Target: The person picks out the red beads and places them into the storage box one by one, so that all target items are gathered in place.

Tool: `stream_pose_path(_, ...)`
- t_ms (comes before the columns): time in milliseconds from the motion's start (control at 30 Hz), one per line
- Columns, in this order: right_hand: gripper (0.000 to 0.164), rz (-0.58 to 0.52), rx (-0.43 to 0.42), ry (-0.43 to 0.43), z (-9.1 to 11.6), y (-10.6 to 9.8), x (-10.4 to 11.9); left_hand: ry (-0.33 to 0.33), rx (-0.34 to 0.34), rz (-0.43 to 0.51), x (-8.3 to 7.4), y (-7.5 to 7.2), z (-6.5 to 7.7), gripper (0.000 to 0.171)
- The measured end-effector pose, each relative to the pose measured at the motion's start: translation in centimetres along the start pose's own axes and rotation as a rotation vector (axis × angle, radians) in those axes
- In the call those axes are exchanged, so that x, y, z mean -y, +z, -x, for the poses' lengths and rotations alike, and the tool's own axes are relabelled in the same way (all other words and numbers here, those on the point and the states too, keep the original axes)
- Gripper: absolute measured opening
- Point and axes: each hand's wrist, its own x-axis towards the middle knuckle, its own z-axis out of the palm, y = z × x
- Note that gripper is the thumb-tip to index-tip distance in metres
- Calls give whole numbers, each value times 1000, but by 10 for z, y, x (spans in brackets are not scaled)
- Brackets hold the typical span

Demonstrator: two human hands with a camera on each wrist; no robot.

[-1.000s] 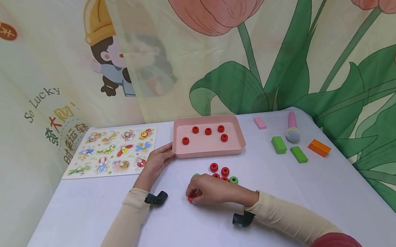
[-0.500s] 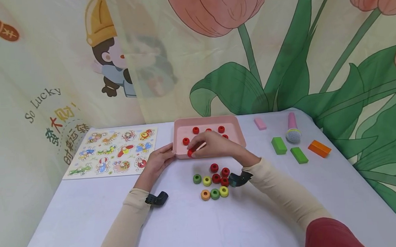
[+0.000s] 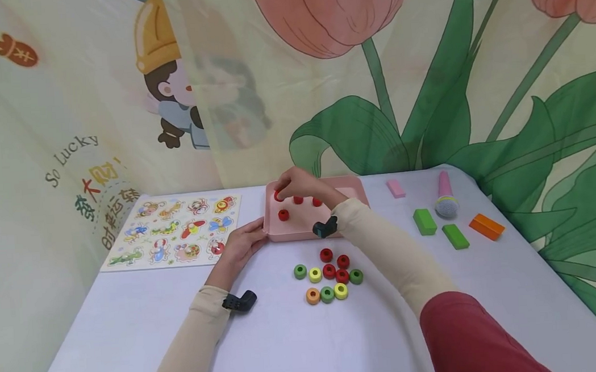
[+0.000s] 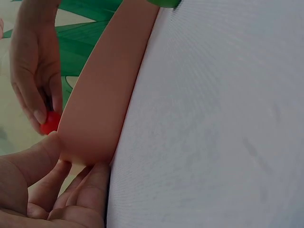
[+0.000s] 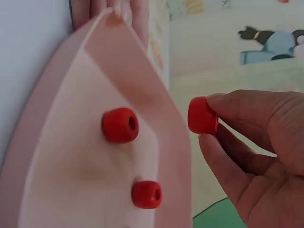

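My right hand (image 3: 300, 183) pinches a red bead (image 5: 203, 116) between thumb and fingertips, above the back left corner of the pink tray (image 3: 301, 236). At the tray's front left corner, my left hand (image 3: 242, 246) grips the wall. Its thumb (image 4: 40, 154) lies at the rim and the fingers bend against the outside. Inside the tray sit several red beads, such as a red bead (image 3: 283, 215) near the left end; the right forearm hides part of the tray. Closer to me on the table lie red beads (image 3: 329, 272), green beads (image 3: 327, 294), yellow beads (image 3: 341, 291) and an orange bead (image 3: 313, 296).
A cartoon insect puzzle board (image 3: 173, 233) lies left of the tray. To the right are a pink block (image 3: 395, 188), a toy microphone (image 3: 445, 197), green blocks (image 3: 425, 222) and an orange block (image 3: 487, 227). A printed curtain (image 3: 353, 91) hangs behind the table.
My right hand picked a red bead off the table, passed over the tray's front edge and moved to its back left corner. The left hand stays on the tray.
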Motion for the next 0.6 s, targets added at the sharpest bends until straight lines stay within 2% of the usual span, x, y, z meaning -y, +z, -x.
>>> stream_pose_path(233,22,88,-22,133,-31,6,-2,9,-10,-9,-3,0,0,49)
stream_pose_path(433,21,121,3,242,-45,15,-9,-4,-25,-11,-1,0,1,48)
stream_pose_path(600,17,126,9,265,-50,21,-14,5,-17,-5,1,-2,0,48)
